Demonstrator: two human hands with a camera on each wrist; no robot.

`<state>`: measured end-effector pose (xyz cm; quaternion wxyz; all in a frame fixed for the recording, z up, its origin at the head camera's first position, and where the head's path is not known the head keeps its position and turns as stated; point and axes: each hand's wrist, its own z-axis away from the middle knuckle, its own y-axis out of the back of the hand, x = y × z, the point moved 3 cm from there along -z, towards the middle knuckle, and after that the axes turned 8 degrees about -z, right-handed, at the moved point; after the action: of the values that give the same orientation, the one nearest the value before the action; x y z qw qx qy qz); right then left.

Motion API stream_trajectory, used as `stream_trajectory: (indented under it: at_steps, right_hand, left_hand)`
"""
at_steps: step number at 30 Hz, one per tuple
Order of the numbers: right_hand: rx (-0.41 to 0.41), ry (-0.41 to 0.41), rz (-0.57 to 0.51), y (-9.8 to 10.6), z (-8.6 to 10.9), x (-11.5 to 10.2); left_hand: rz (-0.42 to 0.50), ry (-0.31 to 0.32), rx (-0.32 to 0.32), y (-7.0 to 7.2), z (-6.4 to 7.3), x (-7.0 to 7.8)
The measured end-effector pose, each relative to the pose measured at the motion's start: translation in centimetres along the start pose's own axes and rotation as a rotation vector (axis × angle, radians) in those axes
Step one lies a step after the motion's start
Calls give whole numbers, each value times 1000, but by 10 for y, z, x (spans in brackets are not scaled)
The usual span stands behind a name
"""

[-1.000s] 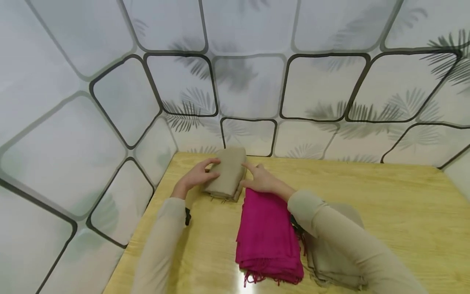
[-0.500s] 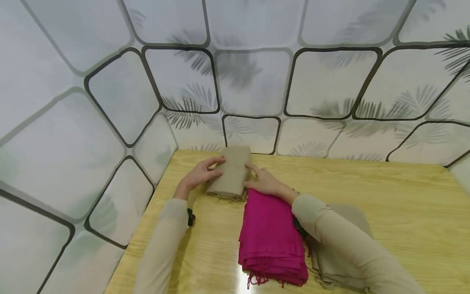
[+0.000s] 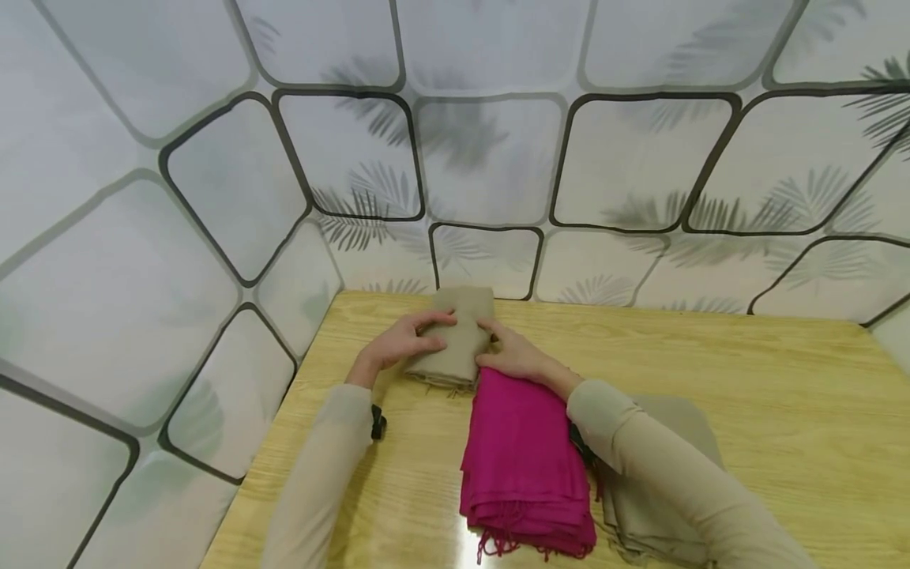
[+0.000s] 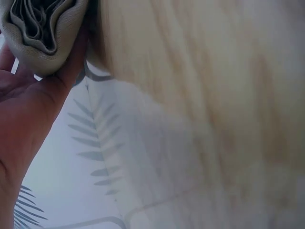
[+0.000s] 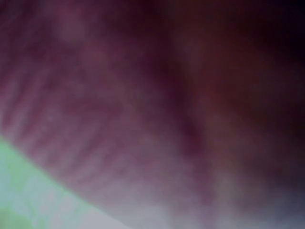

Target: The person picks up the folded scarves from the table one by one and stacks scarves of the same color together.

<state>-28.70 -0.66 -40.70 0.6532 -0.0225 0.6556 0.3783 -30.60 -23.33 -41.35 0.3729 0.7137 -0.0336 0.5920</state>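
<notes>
A folded beige scarf (image 3: 455,348) with a fringed near end lies at the back of the table. My left hand (image 3: 398,343) grips its left side, thumb and fingers reaching over its top. In the left wrist view, the scarf's rolled folds (image 4: 45,33) sit between the thumb and fingers of the left hand (image 4: 28,114). At the scarf's right edge, my right hand (image 3: 522,356) touches it with loosely spread thumb and index finger. Below the right hand lies a folded magenta scarf (image 3: 526,450) with tassels toward me. The right wrist view is dark and blurred.
A second folded beige cloth (image 3: 654,490) lies right of the magenta scarf, partly under my right forearm. The wooden table (image 3: 796,411) ends at a patterned fabric wall (image 3: 618,174) behind and on the left.
My left hand has shifted to the right and the beige scarf has slid slightly right, sitting straighter. The right hand's fingers now lap over the scarf's right edge.
</notes>
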Motion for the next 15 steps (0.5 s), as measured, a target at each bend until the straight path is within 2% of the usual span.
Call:
stream_trajectory:
  at_steps: [7, 15]
  right_hand:
    - [-3, -85, -182, 3, -4, 6]
    - [-47, -161, -407, 4, -3, 11]
  left_hand:
    - [-89, -14, -60, -11, -3, 8]
    - [-101, 2, -45, -17, -2, 12]
